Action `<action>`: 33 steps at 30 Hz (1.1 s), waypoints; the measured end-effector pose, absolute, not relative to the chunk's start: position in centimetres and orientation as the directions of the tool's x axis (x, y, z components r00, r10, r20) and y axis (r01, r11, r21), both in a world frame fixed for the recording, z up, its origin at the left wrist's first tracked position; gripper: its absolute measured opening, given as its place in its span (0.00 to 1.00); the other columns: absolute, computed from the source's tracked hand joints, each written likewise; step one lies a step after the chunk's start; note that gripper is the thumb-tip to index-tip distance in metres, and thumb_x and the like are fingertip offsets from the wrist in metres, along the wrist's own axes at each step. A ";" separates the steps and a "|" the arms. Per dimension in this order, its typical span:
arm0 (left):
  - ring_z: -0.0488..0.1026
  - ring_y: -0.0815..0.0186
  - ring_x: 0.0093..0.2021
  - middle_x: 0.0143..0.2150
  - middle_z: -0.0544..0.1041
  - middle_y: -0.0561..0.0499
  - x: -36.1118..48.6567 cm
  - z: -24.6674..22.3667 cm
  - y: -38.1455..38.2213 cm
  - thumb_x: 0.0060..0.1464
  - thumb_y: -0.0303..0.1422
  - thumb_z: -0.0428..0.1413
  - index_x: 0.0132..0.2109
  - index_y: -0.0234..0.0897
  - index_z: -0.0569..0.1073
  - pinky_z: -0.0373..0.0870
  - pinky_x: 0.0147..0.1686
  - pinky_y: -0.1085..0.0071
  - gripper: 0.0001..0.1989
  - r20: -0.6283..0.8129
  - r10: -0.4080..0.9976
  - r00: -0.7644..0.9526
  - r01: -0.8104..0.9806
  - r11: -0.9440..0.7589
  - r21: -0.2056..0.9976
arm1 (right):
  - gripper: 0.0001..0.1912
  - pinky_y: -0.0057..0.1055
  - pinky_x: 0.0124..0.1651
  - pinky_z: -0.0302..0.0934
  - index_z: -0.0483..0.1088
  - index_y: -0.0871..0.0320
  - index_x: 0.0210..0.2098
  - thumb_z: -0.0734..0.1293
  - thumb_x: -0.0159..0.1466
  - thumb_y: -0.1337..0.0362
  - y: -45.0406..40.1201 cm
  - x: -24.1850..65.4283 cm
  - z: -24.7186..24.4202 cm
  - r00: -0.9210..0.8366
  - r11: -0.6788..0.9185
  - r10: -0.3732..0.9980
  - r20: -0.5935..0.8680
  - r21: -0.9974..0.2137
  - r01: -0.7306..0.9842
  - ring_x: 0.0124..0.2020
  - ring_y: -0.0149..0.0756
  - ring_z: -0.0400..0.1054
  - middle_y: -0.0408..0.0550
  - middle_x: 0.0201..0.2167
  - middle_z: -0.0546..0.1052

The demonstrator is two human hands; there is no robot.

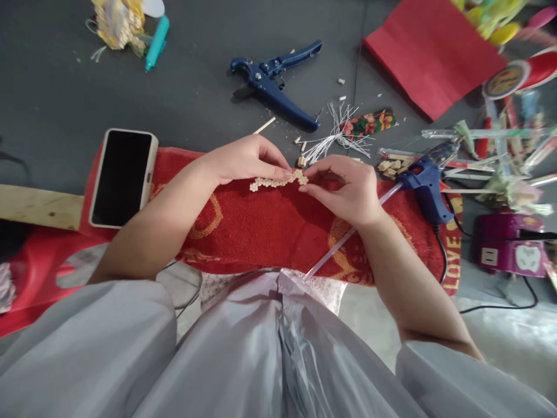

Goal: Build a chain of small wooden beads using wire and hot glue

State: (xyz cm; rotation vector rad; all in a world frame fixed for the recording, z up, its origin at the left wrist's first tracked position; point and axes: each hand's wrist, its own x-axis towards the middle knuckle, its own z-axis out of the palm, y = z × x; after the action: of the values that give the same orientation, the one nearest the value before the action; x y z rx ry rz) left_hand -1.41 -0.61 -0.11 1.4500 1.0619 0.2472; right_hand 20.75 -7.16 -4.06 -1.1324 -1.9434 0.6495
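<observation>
- Grey garment (226,348): 6 o'clock, nearest.
- Cream strip (270,183): mid-view, over red towel (270,232), btwn both hands.
- L hand (246,158): in from 9 o'clock, thumb + finger pinched on strip.
- R hand (350,186): in from 3 o'clock, thumb + finger pinched at strip's R end.
- Blue cutter (285,101): 12 o'clock, on desk (195,98).
- Glue gun (424,180): 3 o'clock.
- Phone (120,177): 9 o'clock.
</observation>
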 end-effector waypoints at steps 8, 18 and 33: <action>0.80 0.64 0.43 0.34 0.83 0.53 -1.7 -0.4 -0.5 0.48 0.34 0.66 0.37 0.38 0.85 0.72 0.46 0.71 0.08 -0.406 0.691 0.598 0.460 0.119 0.880 | 0.05 0.37 0.40 0.73 0.77 0.53 0.35 0.76 0.60 0.64 -7.2 20.8 -4.0 -0.299 0.474 0.879 0.371 -0.740 0.477 0.34 0.37 0.75 0.45 0.33 0.82; 0.80 0.67 0.38 0.31 0.81 0.53 -1.7 -0.5 -0.5 0.48 0.29 0.68 0.42 0.38 0.84 0.72 0.42 0.73 0.11 -0.402 0.685 0.607 0.383 0.191 0.904 | 0.05 0.35 0.40 0.73 0.77 0.54 0.34 0.76 0.60 0.61 -7.1 20.7 -4.3 -0.289 0.462 0.886 0.362 -0.734 0.498 0.32 0.36 0.75 0.45 0.32 0.82; 0.74 0.73 0.27 0.32 0.85 0.49 -1.7 -0.7 -0.9 0.44 0.30 0.69 0.39 0.35 0.86 0.66 0.27 0.76 0.11 -0.367 0.712 0.598 0.310 0.217 0.926 | 0.11 0.38 0.42 0.74 0.77 0.53 0.30 0.76 0.61 0.54 -7.2 20.5 -4.6 -0.256 0.473 0.881 0.398 -0.748 0.465 0.34 0.39 0.77 0.47 0.31 0.83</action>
State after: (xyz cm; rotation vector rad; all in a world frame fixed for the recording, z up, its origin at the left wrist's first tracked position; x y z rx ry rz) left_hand -1.68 -0.90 -0.73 1.3750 0.9547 0.3467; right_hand 20.52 -7.21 -4.61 -1.1255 -1.8892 0.6312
